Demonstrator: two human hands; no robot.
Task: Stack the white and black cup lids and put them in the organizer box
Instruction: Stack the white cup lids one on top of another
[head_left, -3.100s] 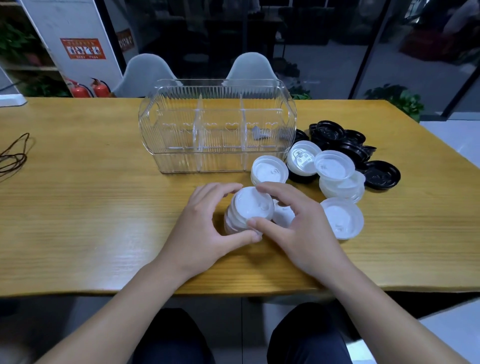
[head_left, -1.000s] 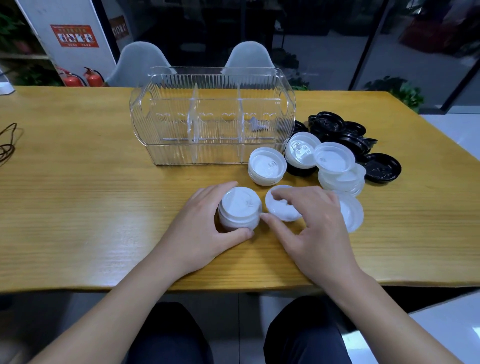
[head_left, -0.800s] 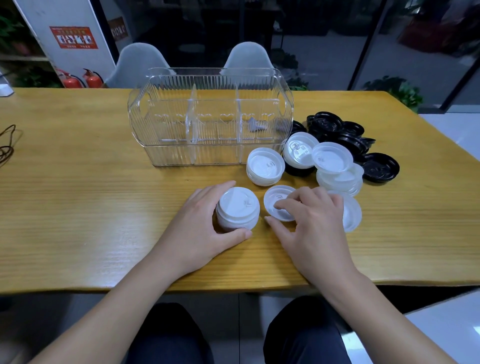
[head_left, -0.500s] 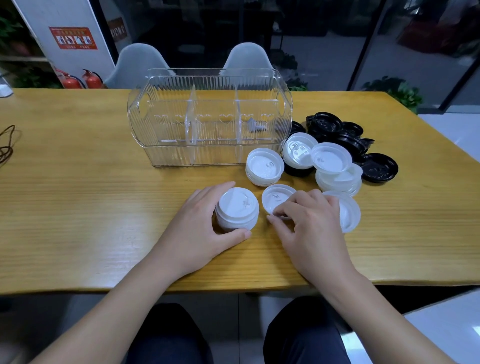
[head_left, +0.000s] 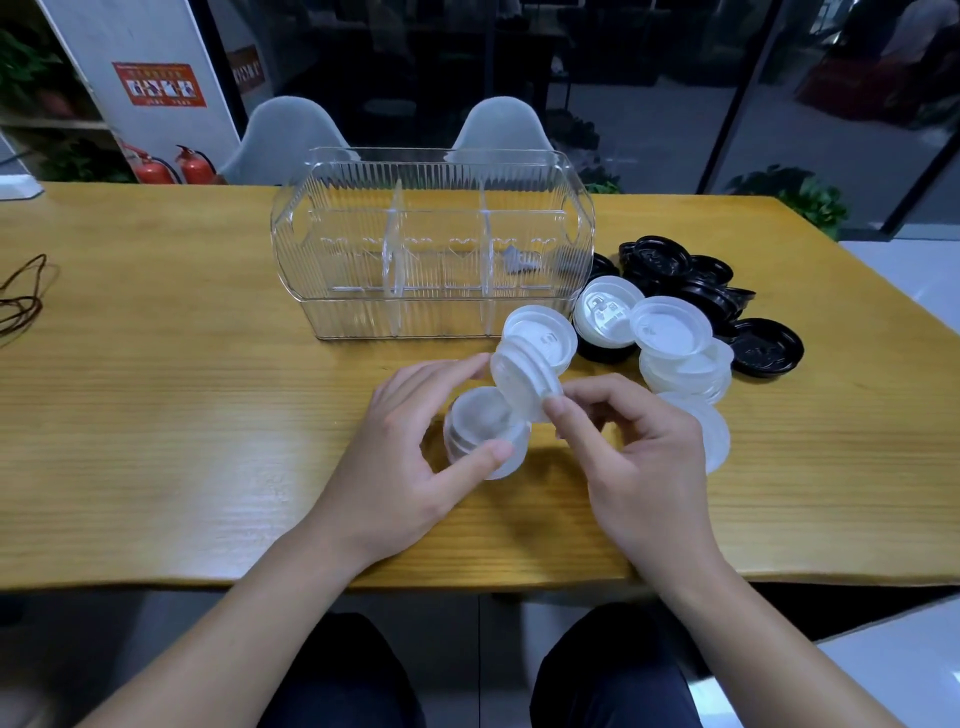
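Note:
My left hand (head_left: 400, 467) grips a short stack of white lids (head_left: 485, 434) standing on the wooden table (head_left: 182, 415). My right hand (head_left: 634, 467) holds a single white lid (head_left: 522, 382), tilted and lifted just above and behind that stack. More white lids (head_left: 675, 343) lie piled to the right, one (head_left: 540, 332) in front of the box, one (head_left: 714, 436) partly under my right hand. Black lids (head_left: 675, 270) lie heaped at the far right. The clear ribbed organizer box (head_left: 431, 244) with three compartments stands behind.
A dark cable (head_left: 23, 296) lies at the table's left edge. Two grey chairs (head_left: 291, 140) stand behind the table. A single black lid (head_left: 766, 348) lies apart at the right, near the white pile.
My right hand has picked the single white lid off the table and raised it, tilted, over the stack. My left hand stays on the stack.

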